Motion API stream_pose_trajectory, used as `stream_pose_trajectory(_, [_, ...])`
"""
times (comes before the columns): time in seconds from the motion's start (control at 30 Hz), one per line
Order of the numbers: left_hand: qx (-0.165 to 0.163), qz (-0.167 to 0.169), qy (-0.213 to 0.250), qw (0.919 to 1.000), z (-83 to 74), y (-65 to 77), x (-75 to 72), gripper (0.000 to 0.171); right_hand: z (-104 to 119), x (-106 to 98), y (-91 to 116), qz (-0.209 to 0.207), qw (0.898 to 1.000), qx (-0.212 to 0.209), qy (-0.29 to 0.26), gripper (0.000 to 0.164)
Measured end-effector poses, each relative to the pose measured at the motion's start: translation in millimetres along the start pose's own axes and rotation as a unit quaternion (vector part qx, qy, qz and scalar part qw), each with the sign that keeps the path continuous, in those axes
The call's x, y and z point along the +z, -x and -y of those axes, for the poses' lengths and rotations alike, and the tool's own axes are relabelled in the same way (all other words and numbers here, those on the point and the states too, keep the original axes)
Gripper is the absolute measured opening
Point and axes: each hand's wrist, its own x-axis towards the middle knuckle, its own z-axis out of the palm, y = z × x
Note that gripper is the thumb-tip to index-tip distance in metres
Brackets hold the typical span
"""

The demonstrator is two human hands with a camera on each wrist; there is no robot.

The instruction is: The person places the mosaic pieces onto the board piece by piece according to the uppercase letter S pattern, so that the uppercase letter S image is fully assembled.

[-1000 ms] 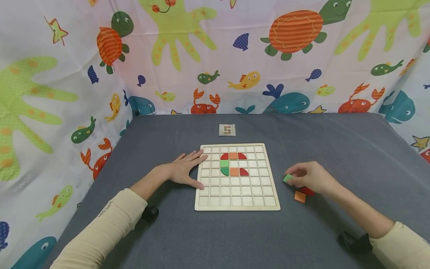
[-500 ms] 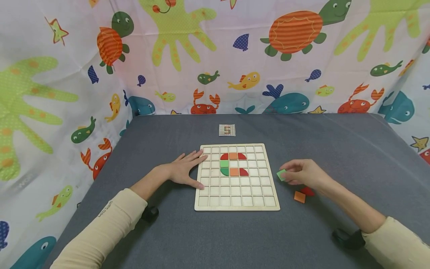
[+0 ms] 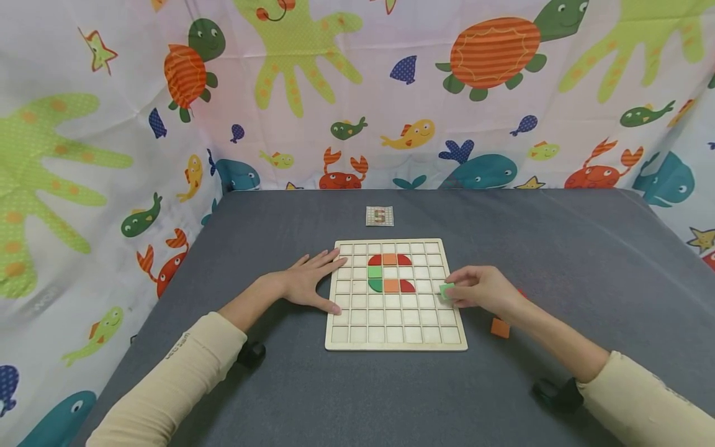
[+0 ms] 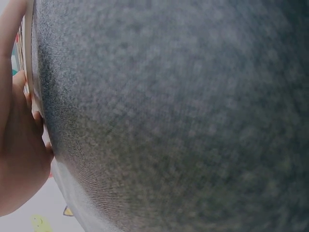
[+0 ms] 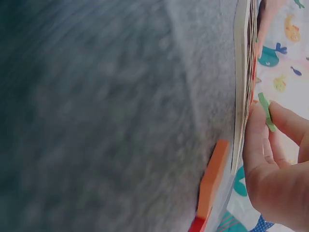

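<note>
Head view: wooden grid board (image 3: 394, 335), pale, divided into square cells, lying flat on a counter (image 3: 290, 397) covered in dark grey cloth.

Left hand (image 3: 309, 280): fingers straight and spread, fingertips and thumb resting on the board's left border; holds nothing. The left wrist view has this hand at its edge, alongside the board's rim.

Right hand (image 3: 481, 289): thumb and fingers pinching one green square tile (image 3: 447, 291) over the board's right side. The right wrist view shows the tile tilted and raised clear of the board.

Tiles set in the board, three rows. Upper: red rounded tile (image 3: 375, 259), orange square tile (image 3: 389, 259), second red rounded tile (image 3: 404, 259). Middle: seated green square (image 3: 374, 271), at left. Lower: green rounded tile (image 3: 375, 285), second orange square (image 3: 391, 285), third red rounded tile (image 3: 408, 285).

Loose on the counter, right of the board: one orange tile (image 3: 499, 328); near it, a red piece (image 3: 522, 292), mostly hidden behind the right forearm, shape not readable.

Beyond the board's far edge: small pattern card (image 3: 380, 216), printed with a grid and a coloured S-like figure.

Sleeves (image 3: 173, 379): two, cream, with a black wrist device (image 3: 252, 355) by each wrist.

Backdrop: white fabric curtain (image 3: 357, 146) printed with turtles, crabs, whales and fish.
</note>
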Motion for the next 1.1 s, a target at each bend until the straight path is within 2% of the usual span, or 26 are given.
stream_pose_trajectory(0.23, [-0.006,0.004,-0.001,1.0000,-3.4,1.8,-2.5,0.112,5.3,9.9,-5.3,0.000,1.000,0.028,-0.008,0.036])
stream_pose_trajectory(0.57, [-0.009,0.002,0.001,1.0000,-2.0,0.8,-1.0,0.111,11.4,25.0,-10.6,0.004,0.999,0.044,-0.019,0.037])
stream_pose_trajectory(0.9, [-0.010,0.003,0.000,0.9999,-1.1,-0.4,0.4,0.112,16.6,39.1,-13.7,0.012,1.000,0.024,-0.009,0.036])
stream_pose_trajectory(1.1, [-0.013,0.002,-0.001,0.9999,-1.2,-0.2,0.4,0.112,21.0,46.0,-14.1,0.002,1.000,0.027,-0.011,0.033])
